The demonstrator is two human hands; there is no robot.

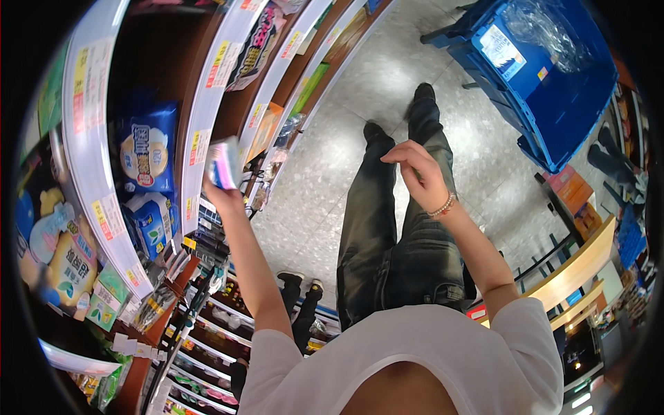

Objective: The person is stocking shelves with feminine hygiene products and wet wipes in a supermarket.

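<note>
At the shelf on my left, my left hand (227, 200) is closed around a small white, pink and blue package (223, 164). The package is blurred, so its exact kind cannot be made out. It is beside the shelf edge, near the price strips (198, 153). Over my legs hangs my right hand (425, 178), with a beaded bracelet on its wrist. Its fingers are loosely bent and open, and nothing shows in them. Blue soft packs of wipes (146, 155) stand on the shelf left of my left hand.
A blue plastic crate (564, 121) with clear plastic wrap (546, 34) inside stands at the far right. Orange boxes (570, 190) lie near it, above a wooden-edged table (574, 266). Another person's shoes (290, 278) show behind me, beside more shelves (207, 356).
</note>
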